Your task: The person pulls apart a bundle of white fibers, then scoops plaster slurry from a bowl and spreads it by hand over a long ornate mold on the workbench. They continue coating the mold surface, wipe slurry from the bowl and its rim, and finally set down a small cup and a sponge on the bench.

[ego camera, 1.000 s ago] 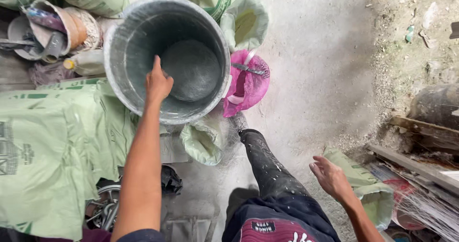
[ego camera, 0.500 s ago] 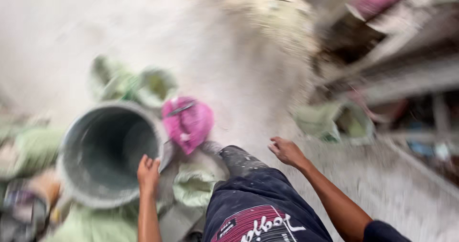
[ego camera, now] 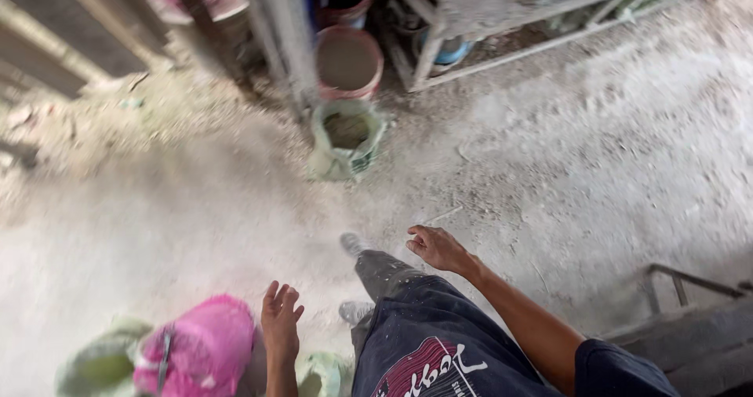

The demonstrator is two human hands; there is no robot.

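Pink bucket [ego camera: 200, 350] blurred, cut off by L hand [ego camera: 280, 318]; R hand [ego camera: 438, 248]: both fingers loose, empty.

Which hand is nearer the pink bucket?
Left. The left hand hangs open just right of the pink bucket, not clearly touching it; the right hand is far off to the right, beyond the leg.

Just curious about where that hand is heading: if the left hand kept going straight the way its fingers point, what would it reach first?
The left hand, fingers open, points up-frame over bare dusty floor. The way looks free; the open green sack lies off to the right, though depth is unclear.
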